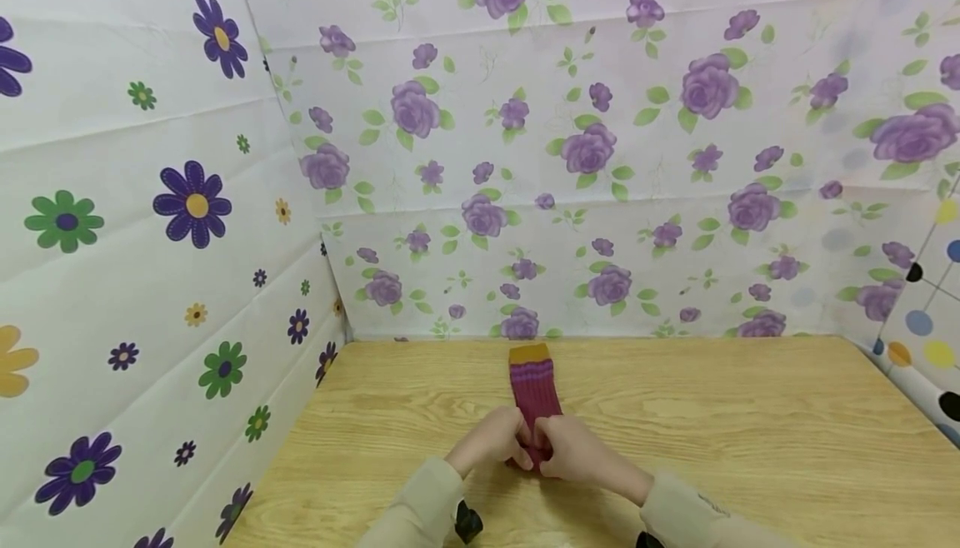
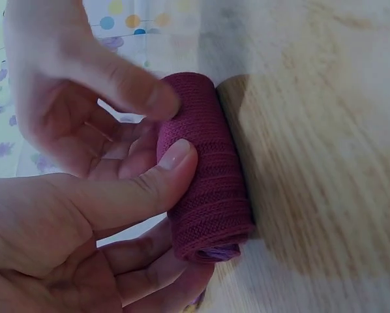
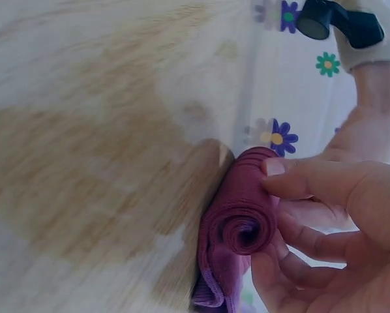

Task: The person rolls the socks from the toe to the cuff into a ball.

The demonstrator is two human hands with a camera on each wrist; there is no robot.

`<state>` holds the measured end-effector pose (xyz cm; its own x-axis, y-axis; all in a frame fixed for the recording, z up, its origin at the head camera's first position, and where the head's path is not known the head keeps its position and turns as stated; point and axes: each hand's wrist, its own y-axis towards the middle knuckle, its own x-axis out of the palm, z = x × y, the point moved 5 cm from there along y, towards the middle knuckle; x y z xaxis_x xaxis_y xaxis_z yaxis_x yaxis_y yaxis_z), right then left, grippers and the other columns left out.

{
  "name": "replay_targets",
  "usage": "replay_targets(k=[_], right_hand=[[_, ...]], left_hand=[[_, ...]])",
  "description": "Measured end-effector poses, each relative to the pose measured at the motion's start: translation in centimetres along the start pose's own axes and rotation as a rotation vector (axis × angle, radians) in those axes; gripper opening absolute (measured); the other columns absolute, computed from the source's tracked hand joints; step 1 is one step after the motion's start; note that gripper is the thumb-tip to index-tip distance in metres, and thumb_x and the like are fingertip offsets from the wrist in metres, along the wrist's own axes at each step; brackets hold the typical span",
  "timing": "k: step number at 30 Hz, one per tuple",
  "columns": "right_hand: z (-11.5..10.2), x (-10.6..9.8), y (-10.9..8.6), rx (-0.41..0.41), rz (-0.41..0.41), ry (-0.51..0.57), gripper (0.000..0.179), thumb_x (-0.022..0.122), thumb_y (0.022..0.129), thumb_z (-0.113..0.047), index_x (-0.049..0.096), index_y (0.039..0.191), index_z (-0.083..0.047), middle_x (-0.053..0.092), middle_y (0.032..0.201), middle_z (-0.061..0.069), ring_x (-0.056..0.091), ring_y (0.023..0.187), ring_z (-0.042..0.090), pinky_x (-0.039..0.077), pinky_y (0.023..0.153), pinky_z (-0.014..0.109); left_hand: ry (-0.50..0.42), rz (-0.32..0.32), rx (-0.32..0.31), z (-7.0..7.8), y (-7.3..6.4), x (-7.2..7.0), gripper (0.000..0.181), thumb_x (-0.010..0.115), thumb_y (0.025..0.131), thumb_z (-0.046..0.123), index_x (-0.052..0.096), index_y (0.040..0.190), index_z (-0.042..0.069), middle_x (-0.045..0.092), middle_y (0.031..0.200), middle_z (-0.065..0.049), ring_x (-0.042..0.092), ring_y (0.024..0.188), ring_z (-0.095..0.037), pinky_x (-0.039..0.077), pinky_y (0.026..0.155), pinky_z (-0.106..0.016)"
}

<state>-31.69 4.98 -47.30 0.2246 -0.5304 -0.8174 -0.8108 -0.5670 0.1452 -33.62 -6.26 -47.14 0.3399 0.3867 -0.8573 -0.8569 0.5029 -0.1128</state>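
Note:
A maroon knitted sock (image 1: 534,390) with purple stripes and a mustard end lies lengthwise on the table, its flat part pointing away from me. Its near end is wound into a roll, whose spiral shows at the end of the rolled sock (image 3: 240,225) in the right wrist view. My left hand (image 1: 495,438) grips the roll's left side, thumb on top and fingers beneath, as the left wrist view shows on the rolled sock (image 2: 211,176). On the right side, my right hand (image 1: 581,452) holds the roll between thumb and fingers. The hands nearly meet.
The wood-grain table (image 1: 712,415) stretches to both sides of the sock. A back wall covering (image 1: 540,140) with purple roses rises at the table's far edge. A daisy-patterned sheet (image 1: 135,281) stands on the left, a dotted one (image 1: 926,323) on the right.

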Motion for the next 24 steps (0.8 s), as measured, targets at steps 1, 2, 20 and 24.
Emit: replay_targets(k=[1, 2, 20, 24], right_hand=[[-0.1, 0.0, -0.1, -0.008, 0.005, -0.023, 0.025, 0.078, 0.066, -0.001, 0.057, 0.079, -0.008, 0.055, 0.070, -0.001, 0.040, 0.062, 0.006, 0.034, 0.053, 0.021], [-0.1, 0.0, -0.2, -0.015, 0.007, -0.043, 0.026, 0.078, 0.066, -0.001, 0.057, 0.079, -0.009, 0.055, 0.071, -0.001, 0.040, 0.063, 0.006, 0.035, 0.054, 0.021], [-0.9, 0.5, -0.6, -0.190, 0.112, -0.427, 0.031, 0.084, 0.062, -0.010, 0.061, 0.082, -0.009, 0.060, 0.070, -0.001, 0.054, 0.063, 0.011, 0.041, 0.058, 0.026], [-0.6, 0.4, -0.3, -0.197, 0.113, -0.370, 0.027, 0.079, 0.060, -0.005, 0.059, 0.077, -0.011, 0.055, 0.066, -0.005, 0.043, 0.060, 0.004, 0.035, 0.054, 0.022]], left_hand=[[-0.008, -0.007, -0.005, 0.0, 0.1, 0.0, 0.010, 0.083, 0.071, 0.008, 0.074, 0.068, 0.006, 0.065, 0.059, 0.003, 0.037, 0.053, -0.004, 0.035, 0.049, -0.017], [-0.015, -0.014, -0.009, 0.0, 0.2, -0.1, 0.010, 0.083, 0.072, 0.008, 0.074, 0.068, 0.006, 0.063, 0.058, 0.004, 0.036, 0.052, -0.004, 0.034, 0.049, -0.017], [0.008, -0.101, -0.091, -0.4, 2.1, -0.3, 0.013, 0.086, 0.069, 0.011, 0.078, 0.079, 0.005, 0.075, 0.077, -0.003, 0.045, 0.062, -0.003, 0.044, 0.059, -0.018], [-0.014, -0.112, -0.119, -0.5, 2.3, -0.5, 0.013, 0.086, 0.069, 0.011, 0.077, 0.076, 0.004, 0.073, 0.073, -0.002, 0.044, 0.061, -0.006, 0.041, 0.056, -0.019]])
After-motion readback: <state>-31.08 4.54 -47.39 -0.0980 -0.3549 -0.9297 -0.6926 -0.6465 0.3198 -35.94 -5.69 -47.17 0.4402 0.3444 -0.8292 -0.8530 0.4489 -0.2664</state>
